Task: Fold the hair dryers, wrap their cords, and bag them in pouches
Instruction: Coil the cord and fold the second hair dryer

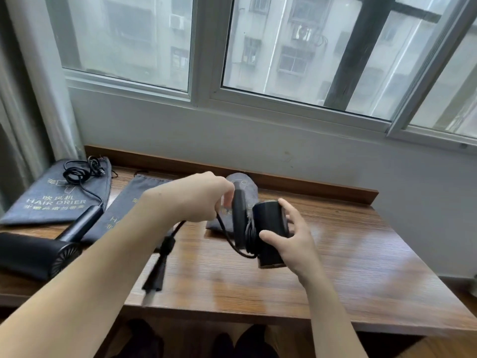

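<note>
My right hand (pixel 289 241) grips the barrel of a folded black hair dryer (pixel 269 228) held above the wooden table (pixel 348 267). Its cord (pixel 232 244) is looped round the folded handle, and my left hand (pixel 206 197) pinches that cord at the handle's top. The loose cord end with its plug (pixel 157 270) hangs blurred below my left forearm. A second black hair dryer (pixel 38 251) lies unfolded at the left, its cord (pixel 80 171) coiled on a grey pouch (pixel 44 202). Another grey pouch (pixel 134 200) lies beside it, and a third pouch (pixel 247 184) lies behind the held dryer.
A raised wooden lip (pixel 309 187) runs along the table's back edge below a white wall and window. A grey curtain (pixel 23 112) hangs at the left. My feet show under the table's front edge.
</note>
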Motion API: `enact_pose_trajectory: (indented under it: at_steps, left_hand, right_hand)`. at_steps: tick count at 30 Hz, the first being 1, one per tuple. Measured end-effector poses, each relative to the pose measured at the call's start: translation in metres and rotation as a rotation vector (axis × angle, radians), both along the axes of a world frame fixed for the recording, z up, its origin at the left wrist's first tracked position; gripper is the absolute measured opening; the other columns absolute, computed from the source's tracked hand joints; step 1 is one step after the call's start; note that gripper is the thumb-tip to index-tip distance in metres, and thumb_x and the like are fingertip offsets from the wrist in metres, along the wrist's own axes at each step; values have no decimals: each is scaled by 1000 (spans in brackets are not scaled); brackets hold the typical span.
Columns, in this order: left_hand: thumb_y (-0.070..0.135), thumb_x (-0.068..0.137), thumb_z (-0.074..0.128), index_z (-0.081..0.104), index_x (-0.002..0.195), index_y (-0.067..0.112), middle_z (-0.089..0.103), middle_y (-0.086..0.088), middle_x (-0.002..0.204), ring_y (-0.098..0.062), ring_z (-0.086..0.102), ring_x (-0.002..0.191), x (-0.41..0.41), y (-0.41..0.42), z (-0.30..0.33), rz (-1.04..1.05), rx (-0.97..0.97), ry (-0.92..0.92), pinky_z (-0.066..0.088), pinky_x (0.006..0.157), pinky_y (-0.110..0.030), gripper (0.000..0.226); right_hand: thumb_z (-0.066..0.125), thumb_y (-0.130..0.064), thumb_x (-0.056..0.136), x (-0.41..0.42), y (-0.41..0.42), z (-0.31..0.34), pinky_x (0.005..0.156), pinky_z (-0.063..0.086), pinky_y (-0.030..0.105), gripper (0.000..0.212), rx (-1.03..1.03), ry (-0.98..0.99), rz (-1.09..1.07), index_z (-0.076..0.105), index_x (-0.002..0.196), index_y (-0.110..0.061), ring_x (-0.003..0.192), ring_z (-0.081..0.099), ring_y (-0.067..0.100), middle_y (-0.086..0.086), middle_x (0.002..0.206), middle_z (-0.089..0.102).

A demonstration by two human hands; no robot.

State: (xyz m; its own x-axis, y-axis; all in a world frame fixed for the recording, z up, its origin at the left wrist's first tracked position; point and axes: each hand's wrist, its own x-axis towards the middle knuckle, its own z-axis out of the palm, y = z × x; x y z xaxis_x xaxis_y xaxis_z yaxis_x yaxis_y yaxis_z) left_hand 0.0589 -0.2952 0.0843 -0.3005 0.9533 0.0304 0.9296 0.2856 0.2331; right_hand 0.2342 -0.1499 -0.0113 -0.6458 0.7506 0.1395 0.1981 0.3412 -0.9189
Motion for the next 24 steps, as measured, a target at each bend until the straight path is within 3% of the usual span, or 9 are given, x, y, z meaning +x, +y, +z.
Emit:
enact_pose_trajectory:
  at_steps: [3, 7, 12, 15, 17, 20, 24]
  left_hand:
    - [12, 79, 68, 61, 81, 29, 52, 19, 68, -10, 50, 78, -6, 8, -3, -63, 194, 111, 37, 68, -24, 19]
    - [22, 65, 86, 71, 68, 34, 63, 22, 61, 1, 55, 68, -19, 9, -7, -37, 289, -35, 46, 73, -23, 19]
    - [12, 63, 90, 74, 65, 31, 67, 21, 60, 1, 56, 56, -29, 5, -23, 0, 276, -356, 46, 60, -17, 24]
    - [-4, 71, 81, 77, 66, 27, 73, 2, 68, -12, 67, 61, -35, 4, -35, -35, 345, -511, 53, 62, -30, 32]
    - [-3, 77, 76, 75, 63, 30, 70, -5, 63, -18, 65, 54, -32, 3, -39, 10, 352, -571, 50, 52, -33, 35]
    - [13, 85, 75, 76, 80, 24, 72, -2, 68, -16, 65, 56, -24, 5, -43, 35, 256, -579, 46, 46, -27, 12]
    - [17, 90, 67, 70, 102, 21, 73, 4, 69, -11, 67, 57, -15, 8, -40, 81, 130, -388, 47, 47, -19, 12]
  right_hand:
    - [83, -33, 59, 3, 1, 1, 90, 58, 40, 82, -55, -125, 208, 48, 128, -62, 110, 63, 18, -1, 128, 56]
    - [83, -12, 64, 12, -2, 2, 86, 60, 42, 80, -204, -160, 453, 57, 127, -53, 106, 67, 26, 7, 127, 57]
    - [81, -14, 63, 20, 7, -5, 101, 49, 52, 83, -440, 62, 642, 54, 139, -32, 120, 59, 40, 19, 137, 55]
    - [82, -14, 65, 20, 12, -7, 95, 51, 51, 87, -562, 214, 694, 48, 144, -26, 119, 57, 46, 25, 141, 51]
    - [86, -22, 66, 19, 14, -8, 91, 52, 53, 89, -602, 319, 677, 45, 146, -28, 115, 56, 49, 27, 141, 51]
    - [78, -23, 73, 15, 13, -5, 91, 50, 55, 81, -615, 468, 507, 43, 146, -32, 119, 55, 48, 24, 141, 51]
    - [74, -12, 74, 4, 5, -2, 79, 57, 47, 76, -690, 610, 174, 46, 142, -33, 110, 67, 35, 14, 131, 62]
